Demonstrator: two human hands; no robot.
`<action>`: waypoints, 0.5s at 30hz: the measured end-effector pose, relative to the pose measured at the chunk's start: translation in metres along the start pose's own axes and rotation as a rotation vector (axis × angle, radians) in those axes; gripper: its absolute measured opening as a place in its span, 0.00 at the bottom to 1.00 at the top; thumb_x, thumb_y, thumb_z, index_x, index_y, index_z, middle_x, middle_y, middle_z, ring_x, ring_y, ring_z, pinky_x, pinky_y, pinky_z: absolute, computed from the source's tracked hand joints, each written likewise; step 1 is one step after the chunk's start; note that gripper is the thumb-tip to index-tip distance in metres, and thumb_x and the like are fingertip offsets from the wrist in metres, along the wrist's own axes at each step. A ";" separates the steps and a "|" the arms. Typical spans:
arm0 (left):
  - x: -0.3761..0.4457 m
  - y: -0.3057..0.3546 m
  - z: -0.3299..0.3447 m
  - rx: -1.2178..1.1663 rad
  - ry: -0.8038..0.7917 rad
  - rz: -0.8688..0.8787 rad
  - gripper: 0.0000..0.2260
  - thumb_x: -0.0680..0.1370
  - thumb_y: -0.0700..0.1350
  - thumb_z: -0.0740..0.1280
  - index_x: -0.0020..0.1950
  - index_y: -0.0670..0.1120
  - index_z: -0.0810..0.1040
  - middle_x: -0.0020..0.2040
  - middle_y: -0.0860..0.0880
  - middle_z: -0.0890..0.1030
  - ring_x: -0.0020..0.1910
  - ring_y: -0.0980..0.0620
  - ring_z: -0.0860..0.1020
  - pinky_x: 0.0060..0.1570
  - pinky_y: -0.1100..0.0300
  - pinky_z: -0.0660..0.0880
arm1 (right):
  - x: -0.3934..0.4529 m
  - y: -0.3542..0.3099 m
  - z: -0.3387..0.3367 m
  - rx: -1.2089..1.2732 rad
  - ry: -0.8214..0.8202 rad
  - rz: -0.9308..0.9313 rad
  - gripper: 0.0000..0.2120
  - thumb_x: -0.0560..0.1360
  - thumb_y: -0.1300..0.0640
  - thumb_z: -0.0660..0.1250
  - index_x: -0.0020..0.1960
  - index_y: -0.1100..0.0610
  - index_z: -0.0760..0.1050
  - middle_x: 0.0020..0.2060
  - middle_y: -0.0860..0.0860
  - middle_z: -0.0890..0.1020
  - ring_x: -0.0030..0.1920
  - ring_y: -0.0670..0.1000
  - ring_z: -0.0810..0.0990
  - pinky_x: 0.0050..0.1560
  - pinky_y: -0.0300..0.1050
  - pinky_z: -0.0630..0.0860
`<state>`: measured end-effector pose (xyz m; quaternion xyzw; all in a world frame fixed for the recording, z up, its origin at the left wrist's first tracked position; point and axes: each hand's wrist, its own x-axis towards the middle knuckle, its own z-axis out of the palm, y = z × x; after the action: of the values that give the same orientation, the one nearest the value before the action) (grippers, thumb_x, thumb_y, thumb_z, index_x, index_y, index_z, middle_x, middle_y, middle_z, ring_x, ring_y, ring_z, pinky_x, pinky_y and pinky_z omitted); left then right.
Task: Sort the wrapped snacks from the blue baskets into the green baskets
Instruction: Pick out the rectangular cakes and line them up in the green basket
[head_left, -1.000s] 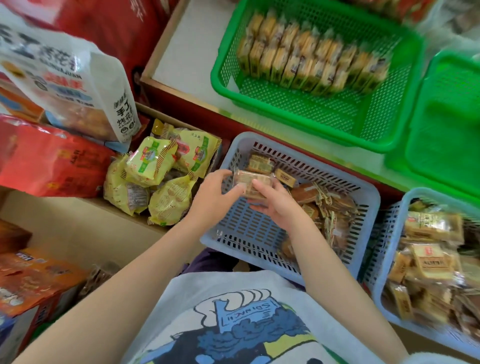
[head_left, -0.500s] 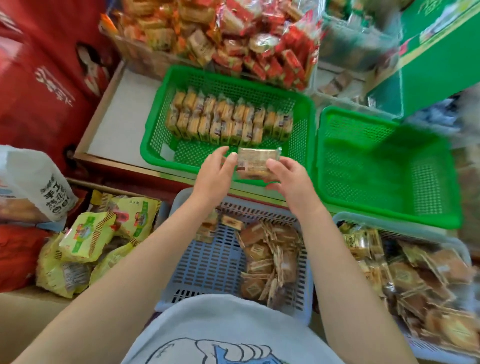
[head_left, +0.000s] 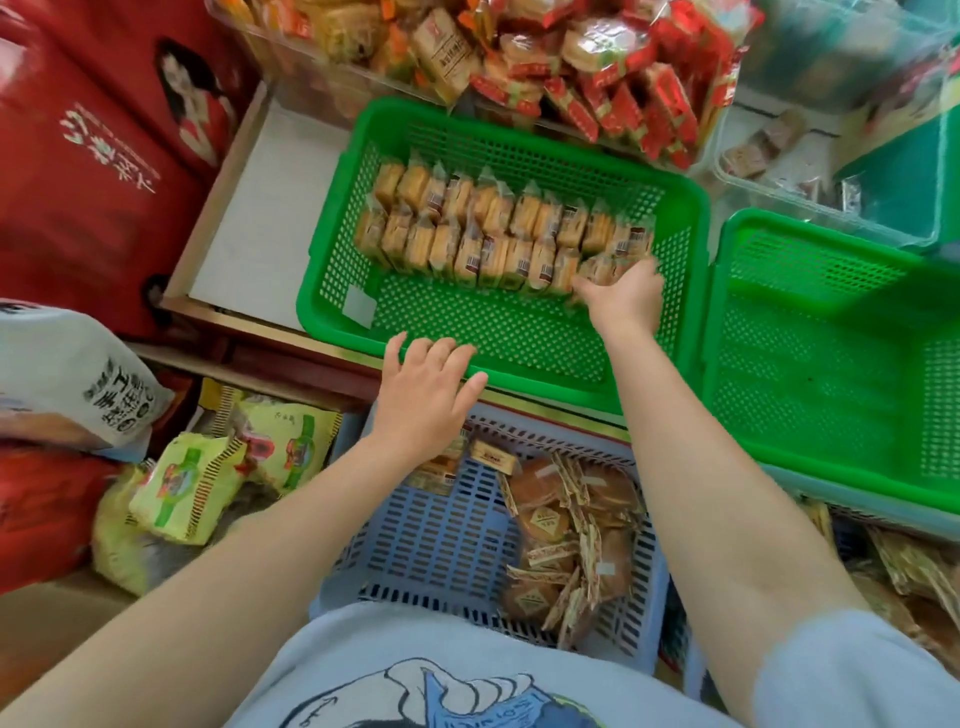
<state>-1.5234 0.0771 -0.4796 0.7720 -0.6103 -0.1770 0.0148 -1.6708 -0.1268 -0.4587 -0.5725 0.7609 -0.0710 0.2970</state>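
Our right hand (head_left: 626, 296) now reaches deep into the left green basket (head_left: 332, 244), its fingers closed on a wrapped snack (head_left: 597, 273) that it is pressing in at the right end of the near row of snacks (head_left: 498, 223); half a second ago both our hands held that same packet up in the air between the baskets. Our left hand (head_left: 426, 387) has let go and hovers with fingers spread and nothing in it, over the near rim of that green basket, just above the near blue basket (head_left: 431, 525). From this we judge the placing step is nearly done: the packet touches its neighbours, though blur keeps us from telling whether it stands upright or whether the fingers have begun to loosen. The free left hand looks ready to drop back for the next pick. In the blue basket, round wrapped cakes (head_left: 566, 530) remain heaped at its right side, and a few small packets (head_left: 491, 457) lie at its far edge. The right green basket (head_left: 831, 364) holds nothing we can see, and a second blue basket (head_left: 852, 506) peeks out beneath it, so much sorting remains.
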 end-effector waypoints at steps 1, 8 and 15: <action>0.000 0.000 0.001 0.000 0.001 -0.002 0.27 0.82 0.61 0.44 0.73 0.51 0.70 0.70 0.50 0.74 0.70 0.46 0.68 0.72 0.46 0.46 | 0.004 -0.003 0.003 0.034 -0.005 -0.002 0.45 0.73 0.46 0.75 0.78 0.62 0.55 0.72 0.59 0.69 0.69 0.60 0.73 0.62 0.54 0.74; 0.000 -0.003 0.004 0.009 0.011 0.010 0.26 0.83 0.61 0.45 0.71 0.51 0.72 0.68 0.50 0.75 0.68 0.46 0.70 0.72 0.46 0.48 | 0.011 0.006 0.017 0.022 -0.031 -0.063 0.22 0.71 0.47 0.77 0.53 0.57 0.69 0.58 0.56 0.71 0.53 0.57 0.77 0.54 0.50 0.76; 0.000 -0.004 0.004 0.020 0.010 0.019 0.26 0.82 0.61 0.45 0.71 0.51 0.72 0.69 0.50 0.74 0.68 0.46 0.69 0.72 0.46 0.48 | 0.013 0.009 0.014 -0.184 -0.123 -0.170 0.27 0.72 0.58 0.75 0.65 0.61 0.68 0.65 0.60 0.68 0.59 0.61 0.75 0.57 0.50 0.75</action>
<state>-1.5209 0.0788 -0.4839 0.7672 -0.6191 -0.1669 0.0119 -1.6725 -0.1326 -0.4792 -0.6630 0.6933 0.0094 0.2823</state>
